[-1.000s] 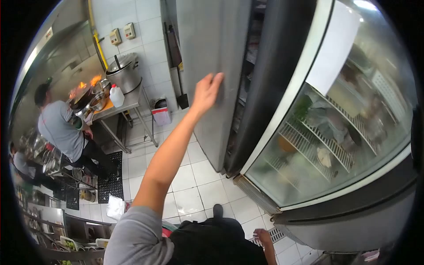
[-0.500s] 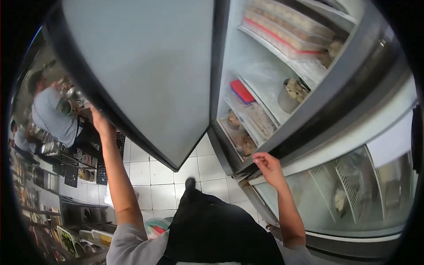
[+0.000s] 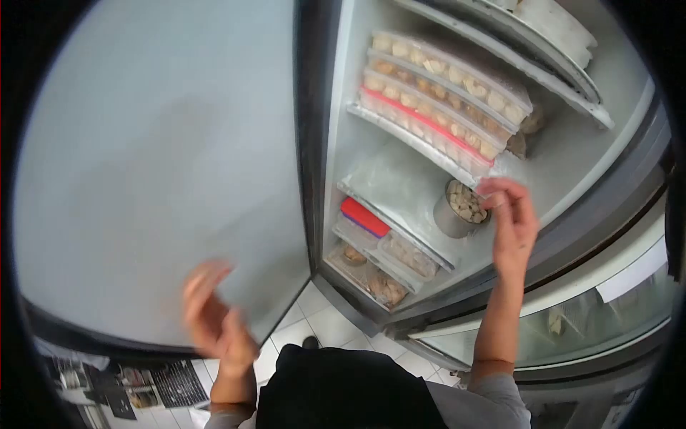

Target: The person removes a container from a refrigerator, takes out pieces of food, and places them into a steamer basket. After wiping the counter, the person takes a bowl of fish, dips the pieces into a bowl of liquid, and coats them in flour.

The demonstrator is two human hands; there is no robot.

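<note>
My right hand (image 3: 510, 227) is raised inside the opening of an upright fridge, its fingers loosely bent with nothing in them. Just left of its fingertips is a round metal pot (image 3: 451, 216) filled with pale chunks, standing on a middle shelf (image 3: 386, 168). In front of the wide-open fridge door (image 3: 157, 164), my left hand (image 3: 218, 314) hovers with fingers curved and thumb apart, slightly blurred and holding nothing. On the shelf above the pot sits a stack of clear boxes (image 3: 443, 93) of rounded pale pieces, one with a red rim.
Lower down are a red-lidded box (image 3: 364, 217), a clear container (image 3: 407, 255) and bagged food (image 3: 386, 287). A large round tray (image 3: 554, 53) rests on the top shelf. At right stands a glass-fronted display case (image 3: 550, 325). White floor tiles (image 3: 325, 314) lie below; a black perforated mat (image 3: 175, 382) is at lower left.
The door has swung wider and my left hand has let go of its edge. My right hand has risen from the fridge's lower frame to beside the metal pot. The view has shifted closer.
</note>
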